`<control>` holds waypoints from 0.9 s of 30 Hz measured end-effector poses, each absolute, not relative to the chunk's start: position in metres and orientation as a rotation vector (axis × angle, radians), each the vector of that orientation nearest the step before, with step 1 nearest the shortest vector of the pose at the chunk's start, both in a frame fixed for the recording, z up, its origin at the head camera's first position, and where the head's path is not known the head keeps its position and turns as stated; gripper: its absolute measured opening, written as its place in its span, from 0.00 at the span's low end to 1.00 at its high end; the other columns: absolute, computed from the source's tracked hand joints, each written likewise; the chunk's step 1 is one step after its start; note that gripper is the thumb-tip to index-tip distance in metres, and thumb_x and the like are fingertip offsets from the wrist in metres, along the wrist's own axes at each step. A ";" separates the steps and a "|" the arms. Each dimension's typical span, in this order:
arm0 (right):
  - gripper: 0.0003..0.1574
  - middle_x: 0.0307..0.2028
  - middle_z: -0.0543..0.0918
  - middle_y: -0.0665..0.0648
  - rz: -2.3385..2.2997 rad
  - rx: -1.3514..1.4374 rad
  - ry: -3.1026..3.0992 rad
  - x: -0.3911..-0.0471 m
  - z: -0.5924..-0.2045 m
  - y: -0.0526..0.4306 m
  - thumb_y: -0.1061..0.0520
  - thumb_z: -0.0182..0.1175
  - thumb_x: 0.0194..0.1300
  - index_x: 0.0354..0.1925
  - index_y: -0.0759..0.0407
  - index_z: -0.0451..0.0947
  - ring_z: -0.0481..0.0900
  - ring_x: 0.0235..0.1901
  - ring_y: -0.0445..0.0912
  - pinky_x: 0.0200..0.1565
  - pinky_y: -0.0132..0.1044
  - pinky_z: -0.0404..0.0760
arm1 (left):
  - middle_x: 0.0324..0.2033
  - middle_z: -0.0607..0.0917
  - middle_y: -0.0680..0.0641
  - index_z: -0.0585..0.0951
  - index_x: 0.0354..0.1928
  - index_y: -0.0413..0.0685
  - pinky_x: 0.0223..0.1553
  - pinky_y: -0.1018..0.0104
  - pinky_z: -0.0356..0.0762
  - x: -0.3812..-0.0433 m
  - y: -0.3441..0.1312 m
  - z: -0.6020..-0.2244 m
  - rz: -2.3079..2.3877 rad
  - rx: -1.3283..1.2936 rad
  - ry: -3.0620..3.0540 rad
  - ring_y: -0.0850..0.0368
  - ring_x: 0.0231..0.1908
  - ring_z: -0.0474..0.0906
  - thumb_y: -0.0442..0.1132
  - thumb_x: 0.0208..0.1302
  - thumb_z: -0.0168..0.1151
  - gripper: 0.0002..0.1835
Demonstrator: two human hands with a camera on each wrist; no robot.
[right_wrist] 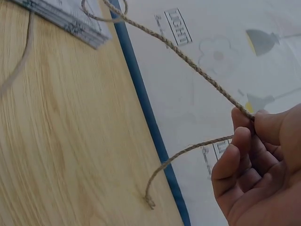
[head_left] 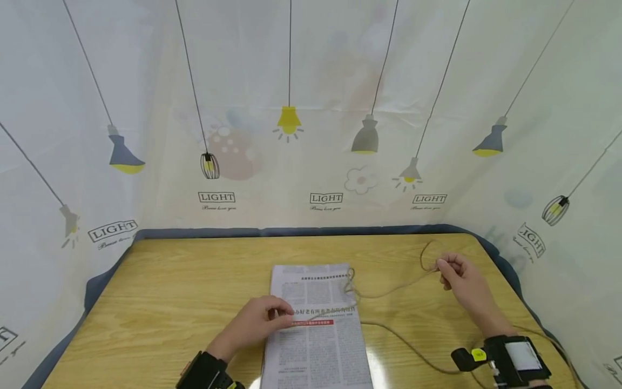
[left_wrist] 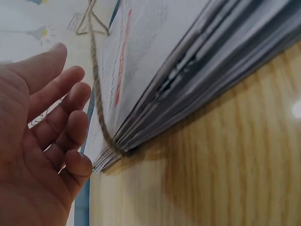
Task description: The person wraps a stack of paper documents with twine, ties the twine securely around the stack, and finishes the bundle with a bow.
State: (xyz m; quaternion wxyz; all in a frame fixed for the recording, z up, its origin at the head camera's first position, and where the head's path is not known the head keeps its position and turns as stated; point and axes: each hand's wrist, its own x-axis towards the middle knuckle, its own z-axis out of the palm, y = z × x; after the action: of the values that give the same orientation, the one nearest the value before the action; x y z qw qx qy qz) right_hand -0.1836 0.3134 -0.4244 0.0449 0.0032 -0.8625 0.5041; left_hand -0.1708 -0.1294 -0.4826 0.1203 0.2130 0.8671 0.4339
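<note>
A stack of folded newspapers (head_left: 320, 346) lies on the table. Twine (left_wrist: 97, 84) crosses its top and bends down over the side edge near my left hand. My left hand (head_left: 257, 323) hovers at that edge, fingers loosely bent; in the left wrist view the hand (left_wrist: 42, 122) has nothing between thumb and fingers, beside the twine. Off to the right, my right hand (head_left: 461, 278) pinches the twine (right_wrist: 188, 59) between thumb and forefinger. A short free end hangs from this hand (right_wrist: 263, 165). Loose loops of twine (head_left: 351, 281) sit by the stack's upper right corner.
Another length of twine (head_left: 408, 346) runs from the stack's right side across the wooden table (head_left: 184, 281) toward the right forearm. A pale curtain (head_left: 262, 205) printed with lamps stands around the table's back and sides. Both wrists wear black camera mounts.
</note>
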 end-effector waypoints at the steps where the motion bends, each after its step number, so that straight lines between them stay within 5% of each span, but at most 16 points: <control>1: 0.25 0.29 0.76 0.41 1.535 -0.014 -2.638 -0.184 -0.426 0.318 0.44 0.45 0.77 0.52 0.66 0.68 0.72 0.27 0.41 0.32 0.31 0.75 | 0.31 0.81 0.58 0.86 0.42 0.55 0.31 0.72 0.71 -0.170 -0.128 -0.483 1.262 0.651 2.510 0.64 0.29 0.73 0.49 0.65 0.64 0.10; 8: 0.26 0.28 0.76 0.40 1.363 -0.162 -2.681 -0.182 -0.432 0.348 0.46 0.45 0.77 0.52 0.68 0.70 0.73 0.26 0.37 0.30 0.31 0.76 | 0.29 0.81 0.59 0.87 0.38 0.56 0.32 0.73 0.70 -0.167 -0.122 -0.487 1.231 0.736 2.452 0.67 0.28 0.71 0.46 0.61 0.68 0.06; 12: 0.28 0.35 0.78 0.50 1.163 -0.251 -2.731 -0.180 -0.434 0.369 0.44 0.45 0.77 0.54 0.68 0.70 0.74 0.26 0.33 0.29 0.31 0.77 | 0.27 0.79 0.60 0.86 0.36 0.58 0.30 0.73 0.69 -0.168 -0.121 -0.489 1.175 0.711 2.522 0.67 0.26 0.70 0.45 0.63 0.66 0.03; 21: 0.34 0.46 0.76 0.74 0.915 -0.539 -2.834 -0.174 -0.437 0.410 0.45 0.40 0.76 0.57 0.75 0.68 0.75 0.40 0.61 0.35 0.44 0.72 | 0.28 0.80 0.60 0.85 0.35 0.59 0.29 0.72 0.69 -0.168 -0.123 -0.492 1.148 0.588 2.640 0.67 0.26 0.71 0.46 0.65 0.63 0.04; 27: 0.36 0.53 0.72 0.79 0.986 -0.668 -2.869 -0.172 -0.450 0.409 0.46 0.40 0.74 0.61 0.77 0.63 0.74 0.46 0.67 0.40 0.53 0.73 | 0.28 0.80 0.60 0.85 0.36 0.57 0.29 0.72 0.69 -0.169 -0.121 -0.489 1.145 0.590 2.645 0.67 0.26 0.71 0.46 0.65 0.64 0.05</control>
State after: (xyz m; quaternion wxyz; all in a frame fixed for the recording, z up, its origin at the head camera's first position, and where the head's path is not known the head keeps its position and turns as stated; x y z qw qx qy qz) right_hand -0.1719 0.4093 -0.4498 0.0177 -0.2151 -0.9234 0.3175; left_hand -0.1692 -0.1209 -0.4888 0.0997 0.1995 0.8945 0.3874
